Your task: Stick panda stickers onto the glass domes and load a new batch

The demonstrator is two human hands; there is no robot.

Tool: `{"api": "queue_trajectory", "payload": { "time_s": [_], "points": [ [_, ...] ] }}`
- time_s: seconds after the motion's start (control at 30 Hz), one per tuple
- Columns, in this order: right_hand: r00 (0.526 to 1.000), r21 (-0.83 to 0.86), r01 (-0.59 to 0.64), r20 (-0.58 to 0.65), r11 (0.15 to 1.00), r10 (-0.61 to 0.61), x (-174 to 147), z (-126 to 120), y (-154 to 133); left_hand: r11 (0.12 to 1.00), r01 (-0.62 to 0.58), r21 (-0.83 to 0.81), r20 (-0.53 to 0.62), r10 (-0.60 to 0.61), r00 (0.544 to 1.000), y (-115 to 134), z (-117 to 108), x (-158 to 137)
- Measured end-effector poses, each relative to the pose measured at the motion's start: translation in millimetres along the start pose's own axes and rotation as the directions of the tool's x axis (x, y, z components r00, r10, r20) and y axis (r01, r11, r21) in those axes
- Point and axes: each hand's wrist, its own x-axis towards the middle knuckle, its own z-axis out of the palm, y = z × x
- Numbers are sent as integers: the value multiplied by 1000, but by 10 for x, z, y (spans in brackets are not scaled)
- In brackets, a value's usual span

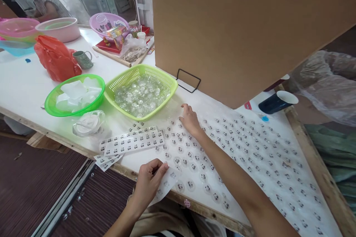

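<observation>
My left hand [151, 177] is closed, thumb against fingers, on a sticker sheet [167, 183] with small panda pictures. That sheet hangs over the table's front edge. Farther back, my right hand [190, 119] is low over the tabletop, its fingers bent and slightly apart, with nothing visible in them. Around and beneath my right arm lie many clear round discs [216, 195] bearing panda stickers. More panda sticker sheets [135, 141] overlap to the left of the discs. Just left of my right hand stands a yellow-green basket [169, 90] filled with clear discs [141, 94].
A green bowl [50, 105] of translucent white pieces, a bagged white roll [88, 123], a red bag [57, 59] and a mug [83, 60] stand left. A cardboard panel [236, 26] with a black wire stand [189, 80] rises behind. Right: a dark cup [268, 103]. A person sits far left.
</observation>
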Motion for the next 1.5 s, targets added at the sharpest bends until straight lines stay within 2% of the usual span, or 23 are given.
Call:
{"api": "queue_trajectory", "payload": {
  "time_s": [0.1, 0.17, 0.27, 0.37, 0.83, 1.0, 1.07, 1.17, 1.23, 1.3, 1.33, 1.4, 1.43, 1.5],
  "points": [
    [998, -30, -7, -66, 1000, 5, -6, -66, -21, 1000, -6, -4, -1, 6, 1000, 0, -11, -15],
    [995, 42, -33, -97, 999, 37, -1, -99, -41, 1000, -9, -8, -2, 9, 1000, -5, -18, -26],
    [993, 227, -114, 23, 967, 112, 29, -90, -86, 1000, -13, -16, 4, 13, 1000, -13, -18, -34],
    [980, 281, -181, 132, 943, 148, 76, -26, -120, 1000, -14, -24, 2, 14, 1000, -15, -12, -30],
    [984, 84, -129, 138, 988, 117, 147, 112, -203, 999, -15, -42, -32, 13, 999, 4, -46, 15],
    [990, -117, -73, 112, 990, 86, 131, 61, -253, 999, -29, -38, -73, 26, 997, -2, -92, 36],
    [988, -139, -75, 121, 987, 92, 109, 23, -278, 999, -31, -42, -100, 27, 995, 8, -110, 42],
    [997, -16, -72, 38, 997, 73, -23, -81, -364, 996, -29, -86, -139, 17, 990, 51, -132, 49],
    [999, 200, -43, 13, 979, 42, -209, -196, -468, 991, -33, -126, -160, 13, 987, 85, -140, 55],
    [985, 463, -54, 169, 885, -29, -461, -335, -595, 987, -35, -154, -176, 7, 984, 105, -140, 64],
    [950, 565, -96, 297, 820, -93, -595, -405, -660, 986, -36, -164, -181, 6, 984, 108, -136, 70],
    [847, 658, -188, 484, 729, -218, -842, -529, -774, 982, -44, -182, -180, 11, 984, 99, -121, 80],
    [812, 670, -211, 525, 712, -253, -942, -576, -820, 980, -50, -192, -177, 15, 984, 90, -110, 82],
    [806, 679, -210, 527, 703, -268, -1082, -640, -886, 975, -60, -215, -173, 22, 985, 73, -85, 80]
  ]
}}
